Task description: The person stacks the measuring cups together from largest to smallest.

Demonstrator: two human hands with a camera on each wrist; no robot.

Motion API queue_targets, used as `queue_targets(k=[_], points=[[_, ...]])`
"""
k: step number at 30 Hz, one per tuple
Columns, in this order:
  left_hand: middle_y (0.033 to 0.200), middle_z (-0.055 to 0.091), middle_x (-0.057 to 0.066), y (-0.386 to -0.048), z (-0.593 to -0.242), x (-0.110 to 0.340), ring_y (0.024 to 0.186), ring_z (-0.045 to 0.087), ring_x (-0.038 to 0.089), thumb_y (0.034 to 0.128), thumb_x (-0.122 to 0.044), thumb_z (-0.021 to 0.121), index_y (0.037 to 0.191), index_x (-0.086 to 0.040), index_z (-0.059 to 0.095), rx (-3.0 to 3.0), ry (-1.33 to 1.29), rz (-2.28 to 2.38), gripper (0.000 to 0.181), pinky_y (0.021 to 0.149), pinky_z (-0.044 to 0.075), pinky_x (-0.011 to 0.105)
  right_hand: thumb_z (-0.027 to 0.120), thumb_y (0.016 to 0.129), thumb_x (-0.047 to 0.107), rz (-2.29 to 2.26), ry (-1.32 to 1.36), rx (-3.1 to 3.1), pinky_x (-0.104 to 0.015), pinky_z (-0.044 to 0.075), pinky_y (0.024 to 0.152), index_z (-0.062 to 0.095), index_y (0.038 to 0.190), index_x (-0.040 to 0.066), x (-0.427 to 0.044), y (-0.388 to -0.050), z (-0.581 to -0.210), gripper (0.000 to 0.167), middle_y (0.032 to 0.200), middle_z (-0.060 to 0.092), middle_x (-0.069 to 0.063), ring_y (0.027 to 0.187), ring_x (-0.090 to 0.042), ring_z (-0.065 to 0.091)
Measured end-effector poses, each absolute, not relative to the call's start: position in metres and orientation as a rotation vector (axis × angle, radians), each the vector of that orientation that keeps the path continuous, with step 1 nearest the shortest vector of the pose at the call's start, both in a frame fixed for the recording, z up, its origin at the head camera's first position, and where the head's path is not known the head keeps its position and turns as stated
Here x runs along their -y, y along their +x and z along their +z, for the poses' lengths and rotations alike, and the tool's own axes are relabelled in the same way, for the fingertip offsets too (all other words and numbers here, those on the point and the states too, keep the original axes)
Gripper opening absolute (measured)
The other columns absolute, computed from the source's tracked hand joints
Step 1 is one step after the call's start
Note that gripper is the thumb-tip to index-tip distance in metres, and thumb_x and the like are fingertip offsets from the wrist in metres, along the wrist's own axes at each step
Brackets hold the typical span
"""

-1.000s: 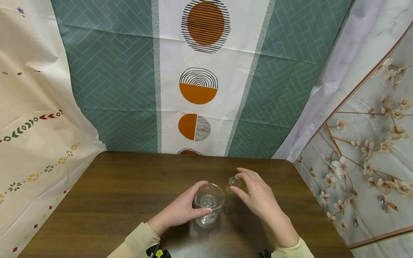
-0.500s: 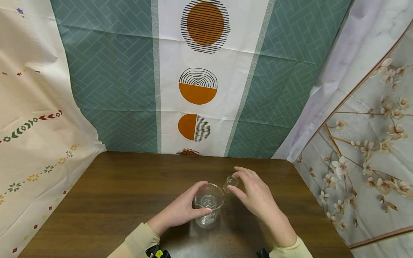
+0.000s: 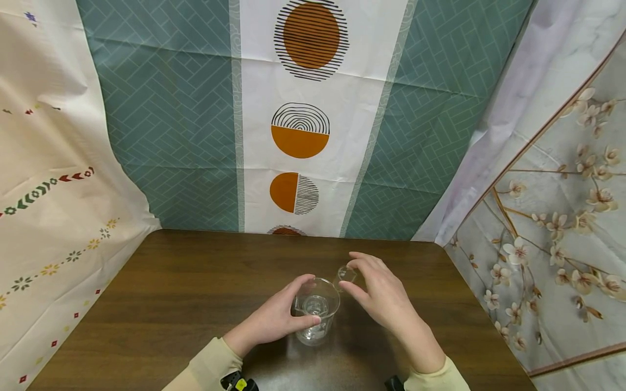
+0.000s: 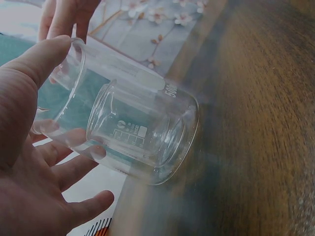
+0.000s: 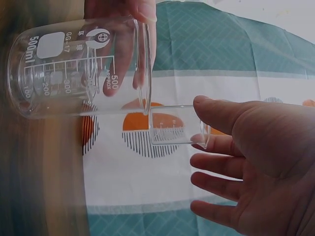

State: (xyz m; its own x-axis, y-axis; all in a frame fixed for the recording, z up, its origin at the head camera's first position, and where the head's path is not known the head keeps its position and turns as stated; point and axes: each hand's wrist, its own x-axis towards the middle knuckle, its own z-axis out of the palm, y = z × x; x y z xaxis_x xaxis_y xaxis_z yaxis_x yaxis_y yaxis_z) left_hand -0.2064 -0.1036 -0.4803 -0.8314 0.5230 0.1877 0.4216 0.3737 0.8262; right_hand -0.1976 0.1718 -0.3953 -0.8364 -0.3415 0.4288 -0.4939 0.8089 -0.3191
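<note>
A large clear glass beaker (image 3: 313, 339), marked 500ml in the right wrist view, stands upright on the table. My left hand (image 3: 277, 319) holds it near the rim, thumb on the near side and fingers on the far side. Inside it stands a smaller glass beaker (image 4: 125, 128) with white markings. My right hand (image 3: 383, 296) pinches a very small glass beaker (image 5: 167, 128) at its rim between thumb and index finger, the other fingers spread. This small beaker is in the air beside the large beaker's rim; whether they touch, I cannot tell.
The brown wooden table (image 3: 195, 282) extends around both hands. A green and white patterned cloth (image 3: 303, 163) hangs behind its far edge. Cream cloth (image 3: 58, 244) borders the left side, and a flowered cloth (image 3: 552, 260) the right.
My right hand has moved slowly left with the very small beaker, bringing it close to the large beaker's rim. My left hand and the large beaker have stayed in place.
</note>
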Motion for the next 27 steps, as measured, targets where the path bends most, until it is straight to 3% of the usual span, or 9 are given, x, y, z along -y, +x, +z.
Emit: queue_targets(k=[10, 27], points=[[0.160, 0.056, 0.004, -0.207, -0.480, 0.104, 0.145, 0.056, 0.028, 0.0986, -0.052, 0.083, 0.167, -0.024, 0.038, -2.517, 0.867, 1.465, 0.087, 0.113, 0.048, 0.061, 0.087, 0.099, 0.037, 0.613, 0.662, 2.636, -0.058, 0.056, 0.104, 0.073, 0.123, 0.011, -0.166, -0.198, -0.395, 0.038, 0.157, 0.062, -0.007, 0.146, -0.030, 0.056], [0.160, 0.056, 0.002, -0.207, -0.480, 0.103, 0.145, 0.055, 0.026, 0.0988, -0.050, 0.084, 0.169, -0.017, 0.036, -2.513, 0.866, 1.463, 0.091, 0.115, 0.047, 0.059, 0.086, 0.099, 0.037, 0.632, 0.688, 2.665, -0.058, 0.054, 0.109, 0.073, 0.121, 0.016, -0.154, -0.198, -0.394, 0.033, 0.157, 0.062, -0.007, 0.147, -0.029, 0.055]])
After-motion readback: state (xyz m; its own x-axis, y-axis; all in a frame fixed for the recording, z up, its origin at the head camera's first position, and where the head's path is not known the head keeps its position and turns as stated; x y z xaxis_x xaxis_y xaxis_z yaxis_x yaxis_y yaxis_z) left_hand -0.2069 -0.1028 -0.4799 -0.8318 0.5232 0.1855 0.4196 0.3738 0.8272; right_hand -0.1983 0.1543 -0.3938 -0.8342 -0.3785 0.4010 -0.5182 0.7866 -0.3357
